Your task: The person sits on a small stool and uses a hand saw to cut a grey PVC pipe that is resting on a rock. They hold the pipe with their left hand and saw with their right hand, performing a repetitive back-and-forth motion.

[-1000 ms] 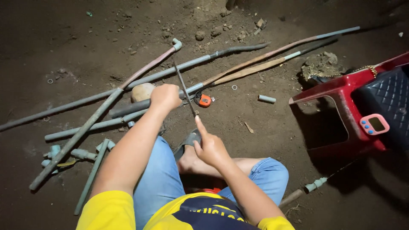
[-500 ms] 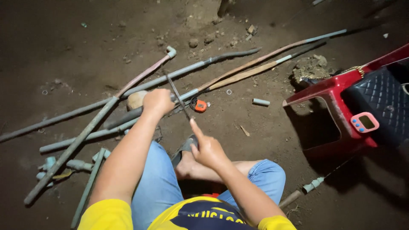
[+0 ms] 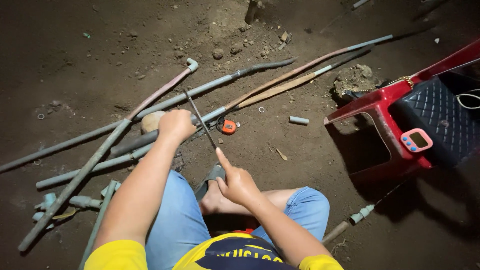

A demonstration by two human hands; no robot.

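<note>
Gripping the grey pipe (image 3: 150, 139) on the dirt floor (image 3: 90, 60), left hand (image 3: 176, 125) closed around it; right hand (image 3: 239, 184) fingers pinch the hacksaw blade (image 3: 200, 120), lying crosswise over the pipe's long axis.

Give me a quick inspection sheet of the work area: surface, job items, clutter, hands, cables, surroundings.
Surface: bare dirt floor, strewn with small stones.
Job's things: thin saw blade laid across a grey pipe.
Clutter: more long pipes, pipe fittings, a short pipe offcut, an orange tape measure.
Hands: left hand clamps the grey pipe; right hand holds the blade's near end, forefinger along it.
Cables: a white cord on the stool; nothing seen on the floor.
Surroundings: red plastic stool carrying a dark quilted bag and a pink timer; a clod of earth behind.
</note>
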